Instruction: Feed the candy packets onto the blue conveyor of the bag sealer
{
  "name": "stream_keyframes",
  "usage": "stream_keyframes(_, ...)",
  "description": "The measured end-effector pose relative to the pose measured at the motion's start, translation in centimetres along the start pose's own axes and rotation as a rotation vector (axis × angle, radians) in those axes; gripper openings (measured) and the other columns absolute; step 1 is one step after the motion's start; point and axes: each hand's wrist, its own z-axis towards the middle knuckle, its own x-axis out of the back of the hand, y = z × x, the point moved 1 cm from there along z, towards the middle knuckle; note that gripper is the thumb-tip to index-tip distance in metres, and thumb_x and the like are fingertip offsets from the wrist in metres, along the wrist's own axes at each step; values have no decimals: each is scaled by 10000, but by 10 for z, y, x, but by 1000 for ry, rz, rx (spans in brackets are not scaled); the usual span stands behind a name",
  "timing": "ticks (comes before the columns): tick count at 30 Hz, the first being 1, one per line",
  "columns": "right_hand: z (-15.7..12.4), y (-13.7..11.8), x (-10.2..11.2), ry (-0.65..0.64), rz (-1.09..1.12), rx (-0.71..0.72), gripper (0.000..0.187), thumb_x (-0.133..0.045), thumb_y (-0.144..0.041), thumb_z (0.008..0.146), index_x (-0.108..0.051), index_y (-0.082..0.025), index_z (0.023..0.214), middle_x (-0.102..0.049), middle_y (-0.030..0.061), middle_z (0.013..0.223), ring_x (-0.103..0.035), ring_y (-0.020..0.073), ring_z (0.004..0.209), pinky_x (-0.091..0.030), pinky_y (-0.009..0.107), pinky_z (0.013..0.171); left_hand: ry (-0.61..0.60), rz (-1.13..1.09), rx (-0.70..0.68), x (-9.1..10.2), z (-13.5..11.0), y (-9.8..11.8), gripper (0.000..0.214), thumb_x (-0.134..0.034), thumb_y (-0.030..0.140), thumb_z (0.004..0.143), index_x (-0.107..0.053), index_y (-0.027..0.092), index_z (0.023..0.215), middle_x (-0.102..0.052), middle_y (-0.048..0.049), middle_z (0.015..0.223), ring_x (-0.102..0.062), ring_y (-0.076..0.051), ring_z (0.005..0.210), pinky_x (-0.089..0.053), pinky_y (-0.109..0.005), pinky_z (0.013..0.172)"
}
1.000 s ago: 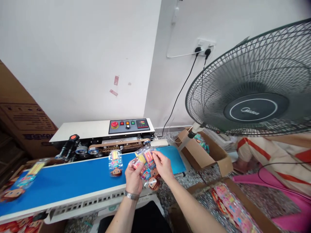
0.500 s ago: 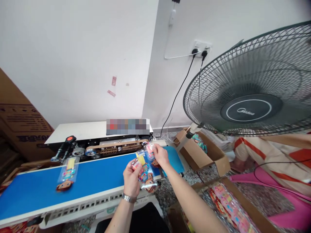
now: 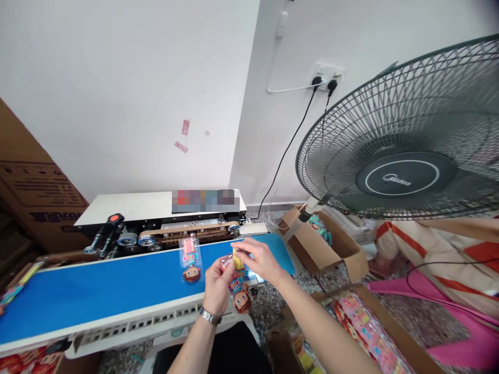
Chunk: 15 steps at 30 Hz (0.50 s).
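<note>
My left hand (image 3: 218, 284), with a metal watch on its wrist, is closed on several cartoon-face packets (image 3: 241, 298) in clear plastic, just over the front edge of the blue conveyor belt (image 3: 117, 288). My right hand (image 3: 260, 259) pinches the yellow upper part of one packet in that bunch. Left of my hands, a packet with a pink top (image 3: 190, 259) lies on the belt, its upper end at the band sealer (image 3: 191, 228). At the belt's far left end, another packet (image 3: 17, 288) is tilted over the edge.
A large fan (image 3: 397, 171) stands at the right, above a person's leg (image 3: 413, 241) and a pink stool (image 3: 456, 332). Cardboard boxes (image 3: 317, 249) hold goods on the floor. An open box of packets (image 3: 366, 332) is by my right forearm.
The pink-topped packet left my right hand and now lies on the belt. The earlier belt packet has travelled left to the end. My right hand has moved to the yellow-topped packet.
</note>
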Motion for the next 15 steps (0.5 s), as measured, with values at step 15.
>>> stream_keyframes(15,-12,-3,-3,-33,-13,-34,232,-483,-286,871,-640,-241,1037,-617,50,956,-572,164,916,-457,295,837,29,-68,12,-1,-1,1,239,-729,319,648,-669,148,804,-677,-55,788,-589,-156,704,-450,-268,680)
